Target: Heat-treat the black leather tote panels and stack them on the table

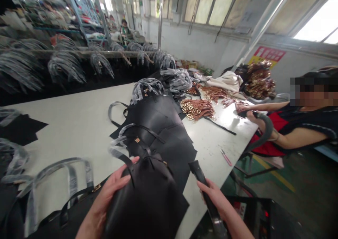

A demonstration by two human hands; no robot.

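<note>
My left hand [112,188] is closed on the upper side of a black handbag [148,196], thumb and fingers by the base of its strap. That bag leans toward me on top of a spread of flat black leather-like pieces [169,140]. Plastic-wrapped handles [120,151] stand up beside my fingers. To the right, my right hand [215,198] wraps round a long black tube with a flat, wide nozzle [198,170], pointing up and away from me. The nozzle is apart from the bag. The tube's lower end runs out of view.
More black bags with wrapped handles [79,168] lie at left. Brown straps with gold clasps [198,109] are piled on the white table [71,122]. Small pink-handled snips [226,157] lie near its right edge. A co-worker [298,126] sits at right, hands on dark material.
</note>
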